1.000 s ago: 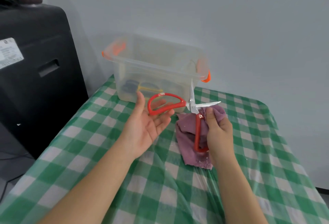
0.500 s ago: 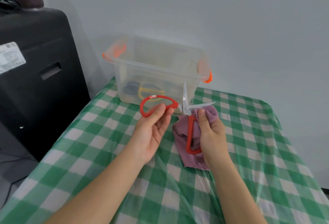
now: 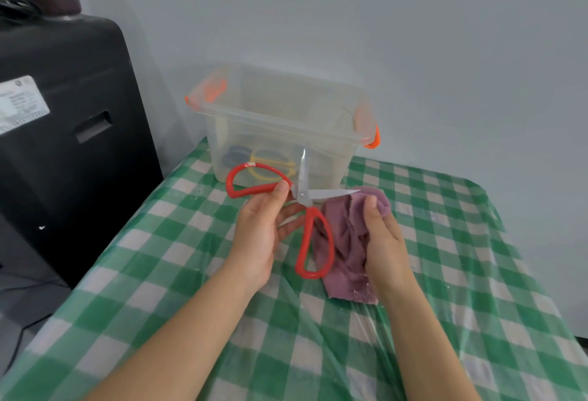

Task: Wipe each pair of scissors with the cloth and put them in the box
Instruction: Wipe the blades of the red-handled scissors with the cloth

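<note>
You held the red-handled scissors (image 3: 304, 198) wide open above the desk (image 3: 445, 273), just in front of the clear box (image 3: 280, 120). Your left hand (image 3: 261, 228) pinched the upper handle loop near the pivot, thumb on top and fingers beneath, which kept that loop out to the left and one blade standing upright against the box's near wall. The other loop hung down toward you, and its blade lay roughly level, pointing right. That spread looked deliberate: with the blades apart, each inner face could be reached by the cloth.

Your right hand (image 3: 381, 235) was curled around the purple cloth (image 3: 346, 241), bunching its top over the tip of the level blade, so I judge that you were wiping that blade from the tip end. The rest of the cloth trailed down between the lower loop and your palm, with its frayed end hanging just above or resting on the checked covering; I could not tell which.

Inside the box, at least two other pairs showed dimly through the wall, one with yellow handles (image 3: 270, 166) and one with dark blue (image 3: 237, 157), so part of the job seemed done. This red pair had not yet gone in
</note>
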